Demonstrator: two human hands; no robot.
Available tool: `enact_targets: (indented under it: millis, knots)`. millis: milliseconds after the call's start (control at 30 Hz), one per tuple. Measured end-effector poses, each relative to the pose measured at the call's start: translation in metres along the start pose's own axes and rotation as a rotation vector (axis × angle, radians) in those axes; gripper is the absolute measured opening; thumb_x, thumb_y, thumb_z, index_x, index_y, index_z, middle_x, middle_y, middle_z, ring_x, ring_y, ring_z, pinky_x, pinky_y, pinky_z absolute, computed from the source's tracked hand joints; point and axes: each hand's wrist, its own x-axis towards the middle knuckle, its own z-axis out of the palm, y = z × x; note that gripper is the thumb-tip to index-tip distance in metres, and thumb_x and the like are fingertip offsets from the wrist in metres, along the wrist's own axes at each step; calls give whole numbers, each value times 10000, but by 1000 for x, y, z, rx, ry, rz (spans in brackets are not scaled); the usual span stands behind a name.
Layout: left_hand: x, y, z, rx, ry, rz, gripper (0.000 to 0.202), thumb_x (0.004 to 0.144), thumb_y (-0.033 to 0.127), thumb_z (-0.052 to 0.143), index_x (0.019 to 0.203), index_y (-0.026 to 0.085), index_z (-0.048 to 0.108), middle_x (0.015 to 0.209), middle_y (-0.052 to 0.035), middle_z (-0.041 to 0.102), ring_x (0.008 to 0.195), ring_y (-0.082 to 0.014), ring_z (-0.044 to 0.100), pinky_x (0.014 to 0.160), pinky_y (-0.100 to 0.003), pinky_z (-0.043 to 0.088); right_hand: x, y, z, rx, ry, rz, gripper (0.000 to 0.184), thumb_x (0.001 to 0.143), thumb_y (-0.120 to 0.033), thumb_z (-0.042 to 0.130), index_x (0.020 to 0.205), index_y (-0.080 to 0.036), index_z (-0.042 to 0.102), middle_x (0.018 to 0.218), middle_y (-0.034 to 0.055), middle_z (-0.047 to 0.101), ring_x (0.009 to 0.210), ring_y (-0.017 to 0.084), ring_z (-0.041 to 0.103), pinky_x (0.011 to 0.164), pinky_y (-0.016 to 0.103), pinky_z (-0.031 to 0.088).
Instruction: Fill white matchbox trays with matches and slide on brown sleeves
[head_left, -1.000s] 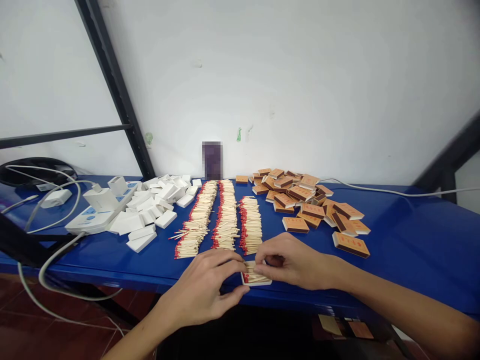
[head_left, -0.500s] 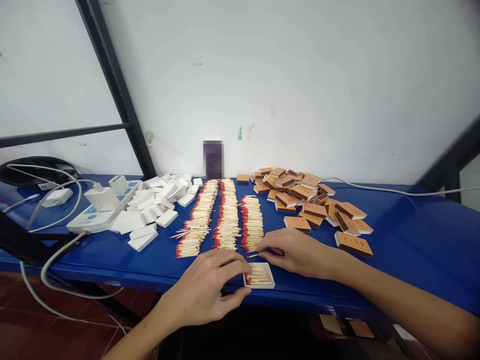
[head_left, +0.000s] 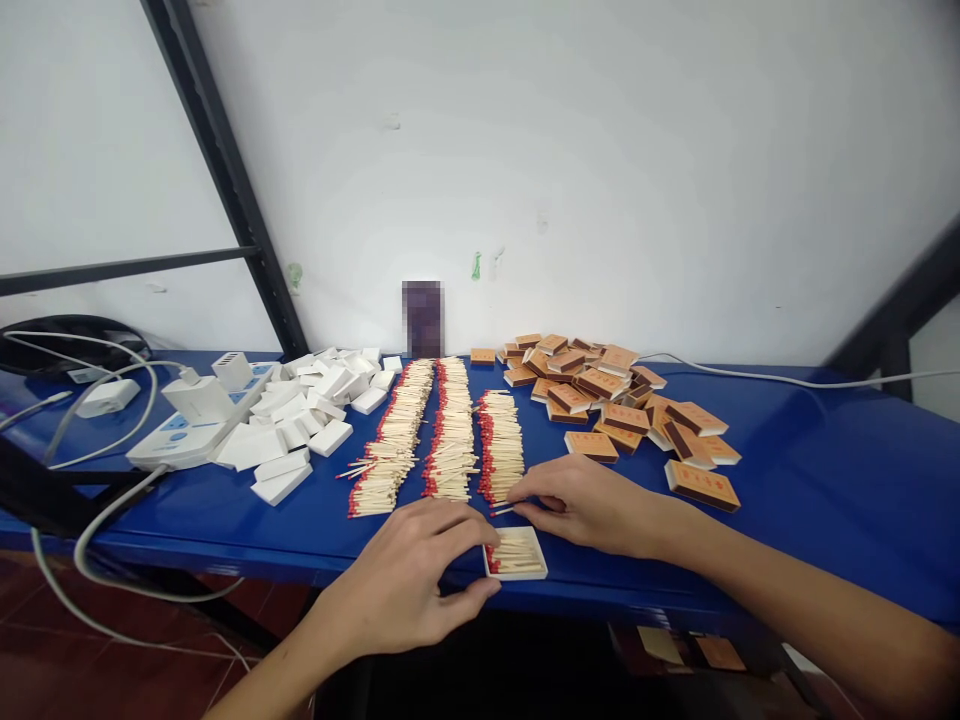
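A small white matchbox tray (head_left: pixel 516 554) part-filled with red-tipped matches lies near the front edge of the blue table (head_left: pixel 825 480). My left hand (head_left: pixel 409 580) grips the tray's left side with thumb and fingers. My right hand (head_left: pixel 585 503) rests just behind the tray, its fingertips pinched on matches at the near end of the right row of matches (head_left: pixel 501 445). Two more rows of matches (head_left: pixel 431 435) lie to the left.
A heap of white inner trays (head_left: pixel 307 420) lies at the left, beside a white power strip (head_left: pixel 180 430) with cables. A pile of orange matchbox sleeves (head_left: pixel 622 405) lies at the right. A black frame post (head_left: pixel 225 180) and a white wall stand behind.
My right hand has left the tray and moved back to the near end of the right match row, pinching matches there. My left hand has stayed on the tray.
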Motion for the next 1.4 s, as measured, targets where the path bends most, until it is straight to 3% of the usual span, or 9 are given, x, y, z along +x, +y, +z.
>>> enact_targets:
  millis: [233, 367, 567, 900, 1133, 1400]
  knots:
    - [1, 1, 0, 4, 3, -7, 190, 895, 268, 627, 1078, 231, 590, 1036, -25, 683, 958, -202, 642, 878, -335, 479, 0, 1, 1, 24, 0, 0, 193, 930, -187, 527, 922, -179, 720, 725, -3, 665, 617, 107, 561, 590, 218, 353]
    - [1, 1, 0, 3, -4, -19, 197, 892, 269, 630, 1080, 232, 586, 1037, -25, 681, 957, -204, 638, 876, -335, 476, 0, -1, 0, 40, 12, 16, 159, 892, -170, 564, 817, -180, 704, 618, -40, 573, 529, 82, 458, 546, 209, 315]
    - [1, 2, -1, -5, -10, -58, 199, 877, 266, 633, 1063, 237, 569, 1024, -25, 669, 948, -208, 625, 864, -337, 477, 0, -3, -1, 67, -34, 116, 135, 892, -201, 567, 807, -193, 671, 534, -77, 437, 473, 73, 360, 508, 208, 276]
    - [-3, 1, 1, -43, 50, -93, 228, 828, 245, 674, 1000, 256, 525, 1007, 16, 660, 944, -190, 614, 842, -317, 463, -2, -2, -4, 60, -132, 217, 57, 875, -203, 574, 826, -188, 600, 605, -62, 491, 548, 96, 413, 580, 226, 320]
    - [-3, 1, 1, -40, 30, -91, 253, 798, 244, 693, 993, 256, 532, 1017, 8, 650, 960, -201, 606, 861, -328, 460, -5, -6, -11, 44, -180, 262, 196, 927, -390, 569, 1019, -219, 594, 650, -52, 512, 606, 130, 447, 593, 245, 324]
    - [-2, 2, 1, -24, 26, -101, 224, 815, 253, 673, 995, 242, 541, 1010, -11, 658, 937, -210, 609, 842, -335, 462, -4, -8, -10, 35, -201, 172, 147, 971, -295, 480, 893, -197, 557, 626, -52, 486, 545, 107, 408, 527, 232, 292]
